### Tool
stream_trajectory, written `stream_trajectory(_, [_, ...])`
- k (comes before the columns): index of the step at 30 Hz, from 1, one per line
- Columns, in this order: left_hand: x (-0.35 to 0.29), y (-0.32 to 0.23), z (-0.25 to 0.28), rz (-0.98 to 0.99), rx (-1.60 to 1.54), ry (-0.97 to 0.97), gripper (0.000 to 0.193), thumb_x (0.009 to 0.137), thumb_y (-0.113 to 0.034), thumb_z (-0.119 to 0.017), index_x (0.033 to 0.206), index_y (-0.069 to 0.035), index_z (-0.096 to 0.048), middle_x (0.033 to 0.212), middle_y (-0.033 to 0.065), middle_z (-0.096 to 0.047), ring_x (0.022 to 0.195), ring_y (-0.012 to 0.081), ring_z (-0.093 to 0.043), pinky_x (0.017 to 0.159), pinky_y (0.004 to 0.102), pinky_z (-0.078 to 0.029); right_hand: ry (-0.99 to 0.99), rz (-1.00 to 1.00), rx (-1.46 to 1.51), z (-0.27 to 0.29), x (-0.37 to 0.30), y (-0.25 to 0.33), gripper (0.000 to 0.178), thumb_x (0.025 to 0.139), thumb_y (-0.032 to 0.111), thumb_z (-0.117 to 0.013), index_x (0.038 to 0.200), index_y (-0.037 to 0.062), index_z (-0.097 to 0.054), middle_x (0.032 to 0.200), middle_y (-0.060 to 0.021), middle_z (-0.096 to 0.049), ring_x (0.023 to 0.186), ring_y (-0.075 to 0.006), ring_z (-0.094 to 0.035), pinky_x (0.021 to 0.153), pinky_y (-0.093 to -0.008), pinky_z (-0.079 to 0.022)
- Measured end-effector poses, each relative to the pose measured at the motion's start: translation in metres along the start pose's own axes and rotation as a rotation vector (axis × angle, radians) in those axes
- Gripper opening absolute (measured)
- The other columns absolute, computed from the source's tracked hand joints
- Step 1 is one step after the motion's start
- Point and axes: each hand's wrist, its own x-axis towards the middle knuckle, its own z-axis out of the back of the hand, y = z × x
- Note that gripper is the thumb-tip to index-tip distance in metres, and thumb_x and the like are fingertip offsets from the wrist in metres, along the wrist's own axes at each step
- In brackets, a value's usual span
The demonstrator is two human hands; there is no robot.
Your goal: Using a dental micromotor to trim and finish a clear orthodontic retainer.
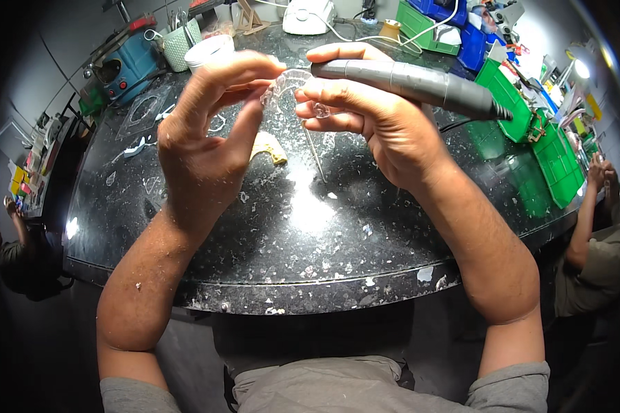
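Grey sleeves (510,385) and the person's lap fill the 6 o'clock edge, and two bare forearms rise from there over the rounded rim of a dark speckled tabletop (310,275).

At about 11 o'clock from the middle of the view, the left hand (207,138) is raised above the tabletop, with thumb and fingertips pinching one end of a clear plastic dental tray (289,86); the remaining fingers curl loosely. At about 1 o'clock, the right hand (379,117) is wrapped around a grey pen-shaped rotary handpiece (406,82), thumb on top, and its lower fingers touch the other end of the clear tray. The handpiece's front end meets the tray between the two hands, and its body points toward 3 o'clock, where a dark cord (455,126) leaves it. The tray is held in the air, well clear of the tabletop.

Below the hands lie a small yellowish piece (270,146), a thin metal rod (315,157) and scattered white plastic chips (337,265).

Toward 12 o'clock stand a white cup (210,49), a white machine (308,15) and a blue device (127,58). Green bins (551,151) line the 2 to 3 o'clock side. Other people sit at 9 o'clock and at 3 o'clock (592,255).
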Motion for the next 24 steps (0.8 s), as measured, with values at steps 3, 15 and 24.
stream_trajectory(3, [0.001, -0.001, 0.000, 0.333, -0.199, -0.003, 0.022, 0.099, 0.000, -0.054, 0.119, -0.001, -0.064, 0.112, 0.0119, -0.071, 0.101, 0.0178, -0.070, 0.091, 0.0298, -0.056, -0.016, 0.164, -0.094, 0.000, 0.001, 0.000, 0.039, 0.090, 0.011, -0.073, 0.125, 0.0013, -0.057, 0.102, -0.0129, -0.070, 0.092, -0.0196, -0.073, 0.079, -0.0313, -0.062])
stream_trajectory(15, [-0.001, 0.001, 0.011, 0.699, -0.544, 0.200, 0.035, 0.102, -0.029, -0.057, 0.108, 0.003, -0.067, 0.095, 0.0116, -0.073, 0.086, 0.0176, -0.072, 0.082, 0.0306, -0.056, -0.108, 0.647, -0.330, -0.008, -0.006, 0.024, 0.026, 0.089, 0.015, -0.076, 0.110, 0.0015, -0.069, 0.094, -0.0083, -0.072, 0.085, -0.0134, -0.069, 0.075, -0.0264, -0.056])
stream_trajectory(24, [-0.002, 0.009, 0.011, 0.779, -0.738, 0.102, 0.037, 0.103, -0.031, -0.054, 0.110, 0.002, -0.069, 0.096, 0.0142, -0.075, 0.091, 0.0199, -0.073, 0.088, 0.0310, -0.055, -0.034, 0.852, -0.760, -0.005, 0.002, -0.001, 0.027, 0.083, 0.000, -0.070, 0.109, 0.0015, -0.065, 0.106, -0.0106, -0.068, 0.099, -0.0145, -0.066, 0.089, -0.0287, -0.053])
